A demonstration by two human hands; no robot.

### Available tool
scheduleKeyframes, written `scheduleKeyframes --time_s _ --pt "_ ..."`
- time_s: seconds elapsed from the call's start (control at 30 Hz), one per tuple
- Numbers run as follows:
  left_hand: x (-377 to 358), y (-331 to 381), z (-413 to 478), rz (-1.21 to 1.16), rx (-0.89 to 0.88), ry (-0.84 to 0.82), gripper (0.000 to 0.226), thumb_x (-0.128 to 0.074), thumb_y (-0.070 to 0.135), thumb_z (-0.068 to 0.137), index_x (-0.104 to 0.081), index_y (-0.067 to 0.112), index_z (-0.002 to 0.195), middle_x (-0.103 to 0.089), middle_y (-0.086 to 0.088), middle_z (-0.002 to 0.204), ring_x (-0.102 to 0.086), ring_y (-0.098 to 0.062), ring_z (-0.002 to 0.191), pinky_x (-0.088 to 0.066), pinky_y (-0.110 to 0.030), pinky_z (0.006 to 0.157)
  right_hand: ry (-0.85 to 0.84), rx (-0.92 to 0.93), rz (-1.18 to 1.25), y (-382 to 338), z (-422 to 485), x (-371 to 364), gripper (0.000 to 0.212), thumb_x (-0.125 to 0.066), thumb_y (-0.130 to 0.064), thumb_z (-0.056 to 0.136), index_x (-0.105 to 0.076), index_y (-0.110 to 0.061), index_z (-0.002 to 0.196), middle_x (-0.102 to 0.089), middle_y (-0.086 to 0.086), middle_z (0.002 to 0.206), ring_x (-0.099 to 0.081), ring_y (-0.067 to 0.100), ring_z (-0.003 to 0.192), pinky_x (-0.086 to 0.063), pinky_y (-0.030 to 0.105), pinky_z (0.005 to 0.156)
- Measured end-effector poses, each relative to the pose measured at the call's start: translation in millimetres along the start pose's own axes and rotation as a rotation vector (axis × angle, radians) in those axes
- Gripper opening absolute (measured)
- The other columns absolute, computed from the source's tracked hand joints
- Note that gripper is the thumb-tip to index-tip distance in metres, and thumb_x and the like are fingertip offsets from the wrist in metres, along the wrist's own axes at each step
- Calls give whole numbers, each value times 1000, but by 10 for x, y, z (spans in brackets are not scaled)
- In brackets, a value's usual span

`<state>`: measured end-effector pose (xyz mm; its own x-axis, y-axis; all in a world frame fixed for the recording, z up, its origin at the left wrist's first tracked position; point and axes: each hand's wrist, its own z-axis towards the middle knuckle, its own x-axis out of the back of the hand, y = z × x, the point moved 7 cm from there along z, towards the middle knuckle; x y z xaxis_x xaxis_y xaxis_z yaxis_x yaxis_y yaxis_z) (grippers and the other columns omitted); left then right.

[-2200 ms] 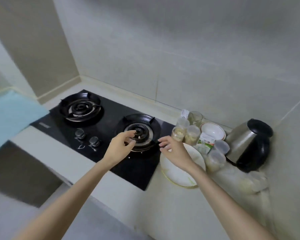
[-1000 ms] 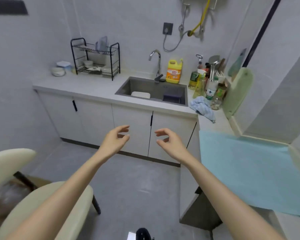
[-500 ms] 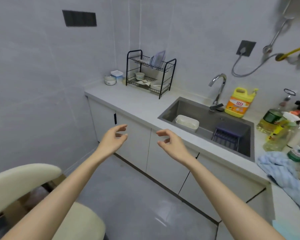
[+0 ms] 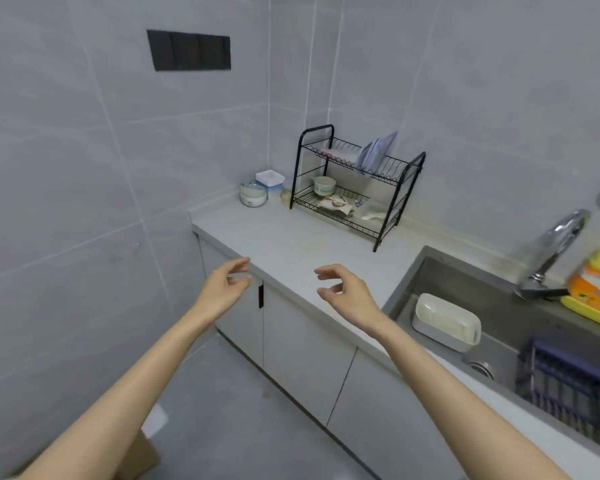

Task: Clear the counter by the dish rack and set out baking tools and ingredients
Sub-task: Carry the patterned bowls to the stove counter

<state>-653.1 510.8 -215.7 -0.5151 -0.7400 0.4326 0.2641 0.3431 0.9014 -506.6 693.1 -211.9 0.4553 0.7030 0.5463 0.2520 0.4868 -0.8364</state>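
Dish rack runs lengthwise along wall (front facing counter).

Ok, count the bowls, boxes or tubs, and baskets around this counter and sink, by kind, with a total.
Bowls: 2 (corner bowl, rack bowl on the dish rack's lower shelf)
Boxes and tubs: 2 (white-lidded box in the corner, white tub in the sink)
Baskets: 1 (dark blue basket in the sink)
Total: 5
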Motion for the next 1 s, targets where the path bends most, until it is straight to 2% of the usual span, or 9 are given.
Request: scheduleKeyframes --time_s 0.1,0.17,0.4,0.53,0.6,0.73,1.0 --pt "138 -147 602 -23 42 -4 40 -54 17 95 -50 19 134 -58 2 124 -55 -11 99 -44 -29 94 -4 -36 90 21 621 -110 29 -59 -13 89 -60 -24 116 -61 -5 117 -57 13 75 -52 29 81" --pt "210 -250 955 -35 70 -6 39 -53 17 95 -50 21 133 -58 1 125 -55 -12 101 -44 -29 93 -19 -67 132 53 1005 -199 29 -59 -13 89 -60 -25 116 -61 -5 117 -59 12 77 -53 34 82" --pt "410 -695 2276 -73 166 17 40 -56 20 93 -51 22 133 -58 1 127 -55 -17 113 -45 -34 99 -88 -124 219 243 2464 -656 30 -59 -17 91 -58 -23 121 -54 -4 124 -63 16 88 -57 34 79" --pt "445 -943 3093 -155 238 -11 43 -54 25 95 -46 19 137 -59 1 119 -57 -19 109 -46 -33 91 -111 -171 282 401 3357 -911 33 -60 -19 92 -56 -23 124 -50 -3 127 -61 17 95 -58 32 78" --pt "456 -1058 3539 -169 275 -43 46 -54 32 95 -45 22 139 -57 2 120 -57 -19 112 -46 -34 94 -122 -211 336 486 3821 -1033 33 -59 -21 92 -55 -23 125 -50 -2 128 -60 18 101 -58 30 77" --pt "492 -1294 4355 -202 372 -83 49 -52 41 94 -41 27 140 -52 3 130 -54 -19 116 -43 -35 99 -139 -337 458 645 4652 -1245 32 -55 -22 96 -54 -21 128 -55 3 124 -59 19 99 -58 34 78" --pt "351 -1920 5486 -497 655 -142 47 -48 42 96 -41 24 139 -49 0 137 -53 -26 115 -45 -39 89 -140 -656 773 1040 5763 -1624 42 -55 -23 96 -47 -20 137 -49 1 132 -55 29 116 -56 43 83"
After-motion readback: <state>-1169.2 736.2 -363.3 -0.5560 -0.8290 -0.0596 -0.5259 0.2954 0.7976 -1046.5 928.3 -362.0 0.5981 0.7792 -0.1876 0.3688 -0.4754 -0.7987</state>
